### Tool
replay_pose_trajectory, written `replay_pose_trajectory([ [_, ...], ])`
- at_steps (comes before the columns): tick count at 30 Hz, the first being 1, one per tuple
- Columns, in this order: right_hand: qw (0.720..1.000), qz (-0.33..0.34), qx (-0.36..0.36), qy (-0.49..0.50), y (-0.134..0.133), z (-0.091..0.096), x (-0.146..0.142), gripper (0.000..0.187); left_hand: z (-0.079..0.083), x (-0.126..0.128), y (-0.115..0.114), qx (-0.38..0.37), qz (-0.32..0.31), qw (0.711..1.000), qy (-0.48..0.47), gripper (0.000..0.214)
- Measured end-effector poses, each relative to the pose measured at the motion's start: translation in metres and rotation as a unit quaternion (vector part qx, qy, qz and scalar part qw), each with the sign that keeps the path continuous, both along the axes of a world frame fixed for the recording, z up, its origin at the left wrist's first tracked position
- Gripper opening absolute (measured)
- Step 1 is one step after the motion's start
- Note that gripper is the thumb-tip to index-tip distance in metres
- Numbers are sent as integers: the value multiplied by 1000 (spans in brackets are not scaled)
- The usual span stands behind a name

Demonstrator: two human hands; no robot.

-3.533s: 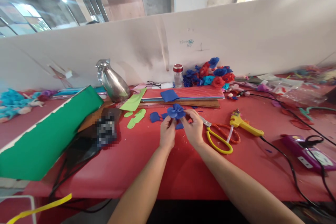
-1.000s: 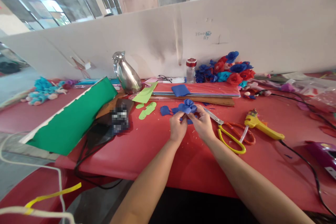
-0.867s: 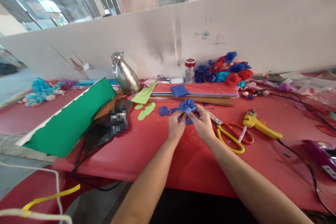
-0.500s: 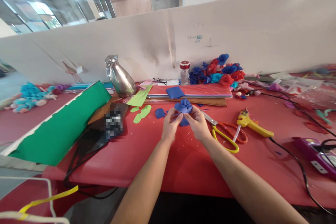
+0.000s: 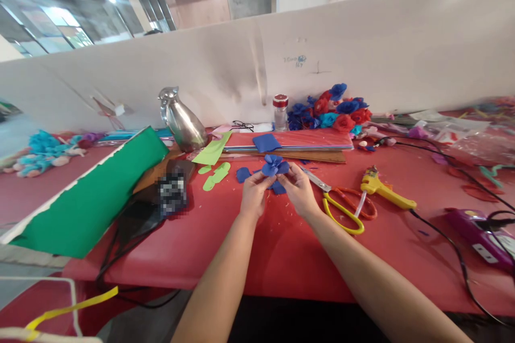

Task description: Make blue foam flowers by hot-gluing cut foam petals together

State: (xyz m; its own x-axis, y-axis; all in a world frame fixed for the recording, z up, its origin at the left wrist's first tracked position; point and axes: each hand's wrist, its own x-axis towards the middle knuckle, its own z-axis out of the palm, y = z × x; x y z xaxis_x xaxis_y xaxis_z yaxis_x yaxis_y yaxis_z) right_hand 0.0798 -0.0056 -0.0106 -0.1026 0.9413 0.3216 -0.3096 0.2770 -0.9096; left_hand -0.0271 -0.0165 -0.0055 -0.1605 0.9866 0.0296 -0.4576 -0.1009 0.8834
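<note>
A small blue paper flower (image 5: 272,165) is pinched between both my hands above the red table (image 5: 225,241). My left hand (image 5: 252,196) grips its left side with closed fingers. My right hand (image 5: 300,193) holds its right side, fingers pressed to the petals. Loose blue paper pieces (image 5: 243,174) lie just beyond my hands. A blue square (image 5: 265,142) rests on a stack of coloured sheets (image 5: 306,142).
Yellow-handled scissors (image 5: 338,209) and a yellow glue gun (image 5: 384,194) lie to the right, with cords and a purple power strip (image 5: 480,230). A steel jug (image 5: 183,124), green sheet (image 5: 88,195), dark bag (image 5: 155,206), jar (image 5: 280,111) and finished flowers (image 5: 332,110) stand along the white divider.
Both hands have kept hold of the blue flower and worked its petals, shifting slightly. The head camera swung left and back, so the scene drifted.
</note>
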Motion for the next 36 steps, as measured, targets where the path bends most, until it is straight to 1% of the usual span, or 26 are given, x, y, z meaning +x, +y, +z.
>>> replay_pose_trajectory([
  [4, 1000, -2, -4, -18, -2, 0, -3, 24, -1, 0, 1, -4, 19, 1000, 8, 25],
  [10, 1000, -18, -16, -18, -6, 1, -6, 24, -4, 1, 2, 4, 42, 999, 24, 19],
  [16, 999, -18, -26, -20, -7, 2, -6, 21, -8, 3, 3, 20, 35, 999, 22, 22],
  [20, 999, -27, -19, -43, -6, -2, -5, 17, -9, 4, 3, 30, 48, 998, 24, 25],
  [23, 997, -49, -13, -62, -5, -6, -4, 16, -11, 2, 4, 42, 61, 995, 61, 27],
  [25, 997, -60, -17, -50, -6, -6, -3, 16, -13, 1, 4, 43, 75, 991, 101, 26],
  [28, 997, -29, -66, 18, -6, -2, -2, 15, -15, -1, 4, 39, 104, 982, 150, 22],
  [31, 989, -2, -129, 73, -6, 3, -2, 14, -15, -1, 5, 35, 114, 977, 177, 19],
  [33, 984, 3, -156, 81, -6, 6, -3, 17, -16, -1, 6, 34, 109, 976, 184, 18],
  [36, 981, 0, -175, 81, -5, 9, -2, 18, -19, -1, 7, 40, 114, 974, 190, 17],
])
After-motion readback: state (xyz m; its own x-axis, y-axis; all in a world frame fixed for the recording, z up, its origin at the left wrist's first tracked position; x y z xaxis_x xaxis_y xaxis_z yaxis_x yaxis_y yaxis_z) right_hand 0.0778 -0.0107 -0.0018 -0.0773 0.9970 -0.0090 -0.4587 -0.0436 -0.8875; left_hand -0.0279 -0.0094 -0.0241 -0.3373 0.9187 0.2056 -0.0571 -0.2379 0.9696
